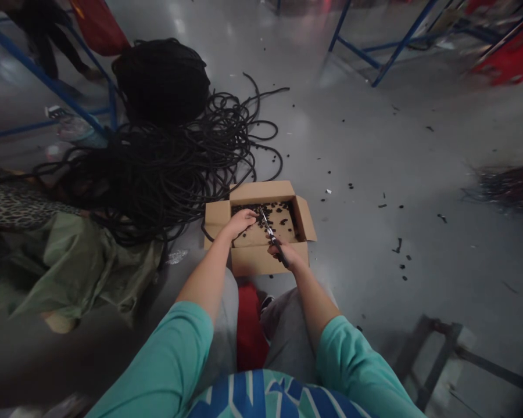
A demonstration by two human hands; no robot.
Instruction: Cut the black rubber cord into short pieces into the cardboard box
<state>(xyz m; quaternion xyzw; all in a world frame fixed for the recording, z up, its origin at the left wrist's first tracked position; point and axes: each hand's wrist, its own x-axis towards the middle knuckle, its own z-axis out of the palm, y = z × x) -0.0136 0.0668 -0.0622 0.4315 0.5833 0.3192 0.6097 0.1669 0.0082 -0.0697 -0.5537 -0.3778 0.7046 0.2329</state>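
Note:
An open cardboard box (268, 259) stands on the floor just in front of my knees, its flaps folded outward. Many short black pieces (283, 222) lie scattered over its bottom. Over the box, my right hand (287, 253) is closed around the dark handles of a pair of scissors (268, 227), whose blades point forward and appear slightly apart. To their left, my left hand (242, 222) has its fingers closed on a black cord (206, 231) that runs in from the left; a dark end shows at the fingertips near the blades.
A large tangle of black cord (157, 168) spreads left of the box, with a big black bundle (161, 78) behind it. Green cloth (82, 261) lies at left. Blue metal frames (387, 55) stand farther off. Black scraps (398, 245) dot the floor at right.

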